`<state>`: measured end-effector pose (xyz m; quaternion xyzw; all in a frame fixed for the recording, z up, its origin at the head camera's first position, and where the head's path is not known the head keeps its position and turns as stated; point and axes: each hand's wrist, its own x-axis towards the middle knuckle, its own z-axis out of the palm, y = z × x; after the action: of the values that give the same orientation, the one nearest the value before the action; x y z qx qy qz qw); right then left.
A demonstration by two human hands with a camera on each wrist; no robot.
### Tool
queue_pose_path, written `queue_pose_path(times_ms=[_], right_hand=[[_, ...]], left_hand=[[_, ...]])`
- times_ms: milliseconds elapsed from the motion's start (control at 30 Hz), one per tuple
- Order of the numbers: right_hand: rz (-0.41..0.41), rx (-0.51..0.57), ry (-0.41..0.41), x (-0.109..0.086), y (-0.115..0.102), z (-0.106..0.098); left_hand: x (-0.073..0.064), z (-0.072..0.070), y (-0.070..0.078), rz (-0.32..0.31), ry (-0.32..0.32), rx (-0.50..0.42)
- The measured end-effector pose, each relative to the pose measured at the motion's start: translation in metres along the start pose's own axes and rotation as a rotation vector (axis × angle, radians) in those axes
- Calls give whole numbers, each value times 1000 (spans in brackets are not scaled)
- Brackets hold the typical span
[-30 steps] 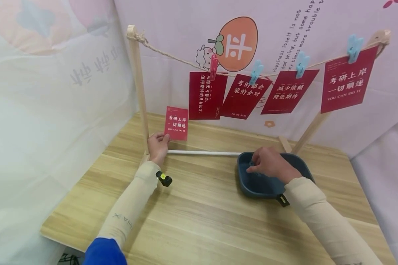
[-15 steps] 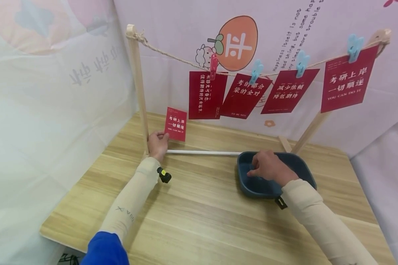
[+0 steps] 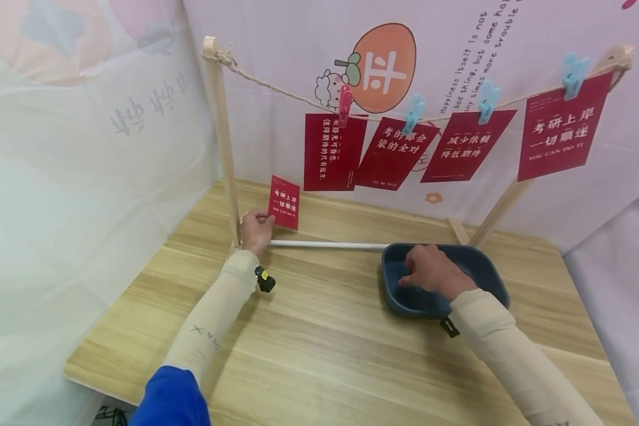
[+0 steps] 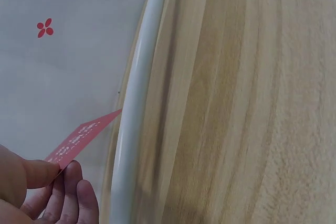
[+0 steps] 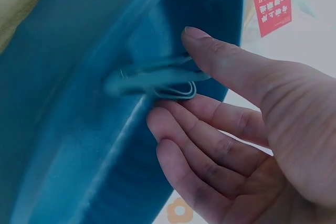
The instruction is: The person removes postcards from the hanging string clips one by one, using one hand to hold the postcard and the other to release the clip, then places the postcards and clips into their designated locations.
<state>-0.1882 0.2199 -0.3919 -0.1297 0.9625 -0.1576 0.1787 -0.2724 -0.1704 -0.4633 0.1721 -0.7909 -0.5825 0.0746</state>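
Reaches over the wooden surface [image 3: 319, 349] in a right sleeve [image 3: 516, 349] and a left sleeve [image 3: 213, 313], both cut off by the lower edge. Holds the right hand [image 3: 438, 272] within the blue bin [image 3: 412, 310]. Grasps a translucent clip [image 5: 157, 81] there by the handles, in a narrow grip between thumb and curled fingers. In the head view, hidden beneath that hand; in the right wrist view, smeared by blur towards the tip.

Farther off, pinches 1 red card [image 3: 284, 204] by the lower left corner with the left hand [image 3: 257, 231], in a grip closed on the card, with thumb in front and fingers partly hidden behind. Holds it tilted, near the left post [image 3: 222, 148] and the white rod [image 3: 325, 244]. Cannot tell touching from mere overlap with the rod in the left wrist view; too blurred to read there.

Beyond, hung along the cord [image 3: 277, 92]: 4 hung cards [image 3: 335, 160], partly covered at the top by 1 pink clip [image 3: 344, 106] and 3 blue clips [image 3: 415, 112]. Farthest, backed by a printed backdrop [image 3: 277, 35], cropped at the top.
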Motion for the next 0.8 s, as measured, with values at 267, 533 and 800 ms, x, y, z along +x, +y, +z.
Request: queue_pose_path(times_ms=[267, 533, 800], right_hand=[[4, -30, 5, 5, -3, 2], [29, -40, -29, 10, -5, 8], [58, -81, -54, 14, -6, 17]], left_hand=[[3, -1, 0, -3, -4, 49], [7, -2, -5, -1, -49, 117], [9, -2, -4, 100, -11, 375]])
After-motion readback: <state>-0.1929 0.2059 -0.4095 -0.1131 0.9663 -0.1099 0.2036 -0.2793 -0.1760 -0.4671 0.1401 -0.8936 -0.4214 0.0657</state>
